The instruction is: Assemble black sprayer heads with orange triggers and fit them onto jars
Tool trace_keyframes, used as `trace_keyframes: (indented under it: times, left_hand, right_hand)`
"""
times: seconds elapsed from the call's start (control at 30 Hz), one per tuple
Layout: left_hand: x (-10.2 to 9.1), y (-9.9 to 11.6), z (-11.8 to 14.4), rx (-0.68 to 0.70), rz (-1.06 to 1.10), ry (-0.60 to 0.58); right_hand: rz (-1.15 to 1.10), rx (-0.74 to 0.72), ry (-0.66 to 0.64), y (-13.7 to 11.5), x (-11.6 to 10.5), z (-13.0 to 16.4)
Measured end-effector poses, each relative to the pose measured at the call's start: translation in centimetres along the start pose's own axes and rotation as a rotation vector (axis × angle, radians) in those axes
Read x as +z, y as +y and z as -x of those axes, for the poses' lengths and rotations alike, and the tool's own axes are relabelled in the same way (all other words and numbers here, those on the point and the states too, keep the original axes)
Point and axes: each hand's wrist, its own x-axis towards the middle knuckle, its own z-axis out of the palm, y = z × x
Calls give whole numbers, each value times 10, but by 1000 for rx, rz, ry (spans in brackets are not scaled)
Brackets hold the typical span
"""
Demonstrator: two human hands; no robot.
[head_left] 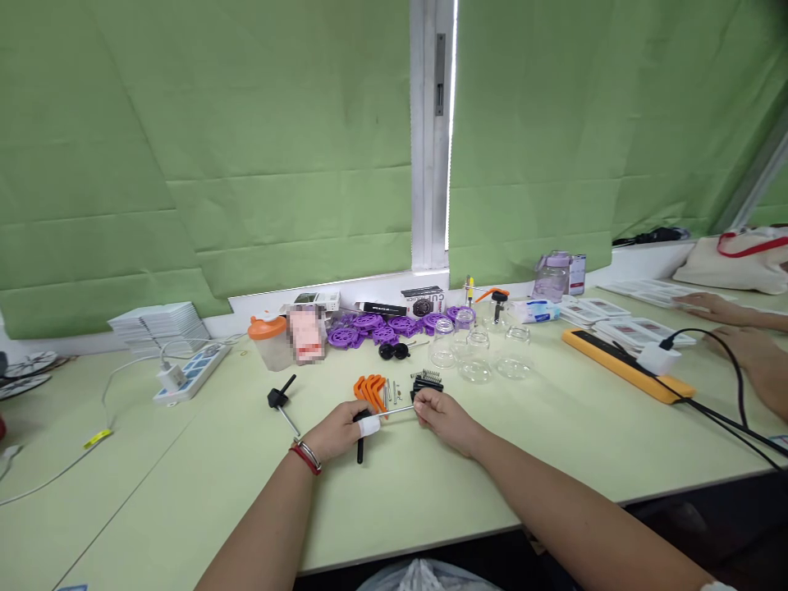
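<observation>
My left hand (337,431), its thumb wrapped in white, is closed around a black part with a black bar (360,450) sticking out below. A thin metal rod (396,411) runs from that part to my right hand (446,420), whose fingers pinch its far end. Just beyond lie several orange crank arms (368,389), small metal pins (391,392), and black pieces (424,382) with springs (433,375) beside them. Left of my hands rests a similar black piece with a metal rod (280,400).
Several glass jars (474,365), purple discs (385,330) and two round black pieces (394,351) stand or lie behind. An orange-lidded cup (271,343) and a white power strip (195,371) are left. Rightward are a yellow power strip (628,366) and another person's hands (714,309).
</observation>
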Motion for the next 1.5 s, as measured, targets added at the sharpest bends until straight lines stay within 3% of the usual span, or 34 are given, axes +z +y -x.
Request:
trace_keyframes:
  times: [0.1, 0.2, 0.27, 0.33, 0.47, 0.57, 0.73, 0.93, 1.2, 1.3, 1.4, 1.5]
  left_hand:
    - [-5, -2, 0, -12, 74, 129]
    - [-16, -5, -5, -124, 116, 456]
    - [-27, -6, -14, -248, -6, 701]
    - [-40, -7, -26, -376, -173, 797]
    - [-61, -17, -61, -451, -385, 741]
    - [-67, -31, -88, -495, -380, 718]
    - [-63, -56, -118, -541, -303, 690]
    - [-52, -70, -131, -517, -211, 691]
    - [-43, -54, -118, -427, -356, 698]
    - [-59, -38, -98, -412, -447, 738]
    - [-87, -28, -65, -431, -533, 788]
    - [-114, -30, -27, -636, -713, 840]
  right_hand:
    - [7, 5, 12, -2, 0, 2]
    - [30, 11, -15, -4, -1, 3]
    - [66, 12, -30, -5, -1, 4]
    - [96, 8, -38, -4, -1, 4]
    - [129, -6, -47, -1, -1, 2]
    - [143, -8, -51, 0, -1, 2]
    - [149, 1, -74, 0, -2, 3]
    - [145, 15, -96, -1, -4, 4]
    - [164, 9, -95, -3, -5, 5]
    - [171, 3, -98, -3, -5, 6]
    - [188, -6, -101, -2, -5, 5]
    - [213, -23, -99, -1, -3, 5]
